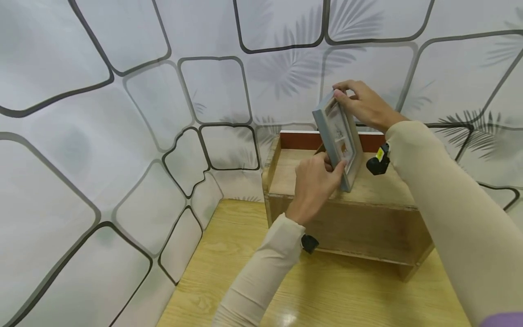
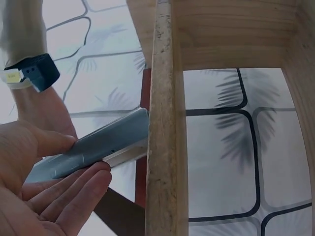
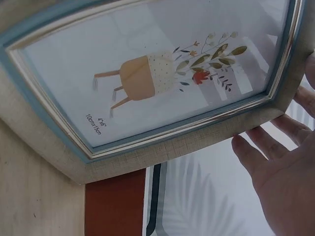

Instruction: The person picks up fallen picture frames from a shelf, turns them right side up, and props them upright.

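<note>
Both hands grasp a picture frame (image 1: 339, 141) above the wooden box (image 1: 347, 213): left hand (image 1: 314, 184) pinches its near lower edge, right hand (image 1: 363, 106) grips the far top. Frame stands on end, long axis near-vertical, top tilted left, glass facing right; lower corner meets the box top.

A light wooden table (image 1: 245, 272) stands against a wall papered in grey outlined panels and leaf shadows, carrying a raw wooden box shelf (image 1: 359, 227) pushed to the table's far edge. On top of the box shelf, a picture frame (image 1: 339, 141) stands upright on its lower edge, near the reddish-brown back rail (image 1: 298, 140) along the shelf's rear.
</note>
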The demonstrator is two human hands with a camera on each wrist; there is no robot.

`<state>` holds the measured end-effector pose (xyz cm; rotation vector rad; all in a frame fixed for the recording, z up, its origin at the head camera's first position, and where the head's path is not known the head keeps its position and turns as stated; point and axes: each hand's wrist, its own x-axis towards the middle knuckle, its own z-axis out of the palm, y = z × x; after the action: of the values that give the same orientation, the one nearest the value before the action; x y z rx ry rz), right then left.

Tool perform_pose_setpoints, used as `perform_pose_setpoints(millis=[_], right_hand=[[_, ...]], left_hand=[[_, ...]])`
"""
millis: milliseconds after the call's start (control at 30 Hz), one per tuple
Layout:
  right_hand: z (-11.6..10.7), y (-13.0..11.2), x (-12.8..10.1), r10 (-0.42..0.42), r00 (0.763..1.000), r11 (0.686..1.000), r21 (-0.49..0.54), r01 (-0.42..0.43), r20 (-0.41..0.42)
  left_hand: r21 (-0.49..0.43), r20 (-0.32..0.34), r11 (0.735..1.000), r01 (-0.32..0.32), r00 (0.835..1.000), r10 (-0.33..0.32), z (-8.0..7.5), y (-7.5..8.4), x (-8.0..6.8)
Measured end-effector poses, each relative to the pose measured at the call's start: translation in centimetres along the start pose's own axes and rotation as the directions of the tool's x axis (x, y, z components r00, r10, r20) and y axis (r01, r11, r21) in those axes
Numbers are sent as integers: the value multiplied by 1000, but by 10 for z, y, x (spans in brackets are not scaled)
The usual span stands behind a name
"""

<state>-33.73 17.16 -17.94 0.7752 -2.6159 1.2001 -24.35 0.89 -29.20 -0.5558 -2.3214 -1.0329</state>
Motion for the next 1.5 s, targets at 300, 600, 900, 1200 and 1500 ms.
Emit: perform_pose_setpoints(millis=[300, 600, 900, 1200, 1500], right_hand=[[-8, 7, -7, -42, 995, 996, -88, 34, -93], [-12, 11, -15, 21, 979, 985, -164, -55, -200], [-17, 9, -22, 50, 961, 974, -200, -107, -271], [-20, 9, -31, 108, 911, 941, -255, -223, -397], [-19, 3, -43, 125, 847, 922, -256, -292, -516]], left_hand=[[51, 19, 998, 31, 999, -32, -5, -3, 3], [63, 20, 997, 44, 999, -45, -8, -9, 7], [33, 44, 999, 41, 998, -43, -7, -14, 13], [56, 45, 995, 78, 996, -81, -4, -14, 20], [56, 49, 993, 108, 993, -111, 1, -15, 26]])
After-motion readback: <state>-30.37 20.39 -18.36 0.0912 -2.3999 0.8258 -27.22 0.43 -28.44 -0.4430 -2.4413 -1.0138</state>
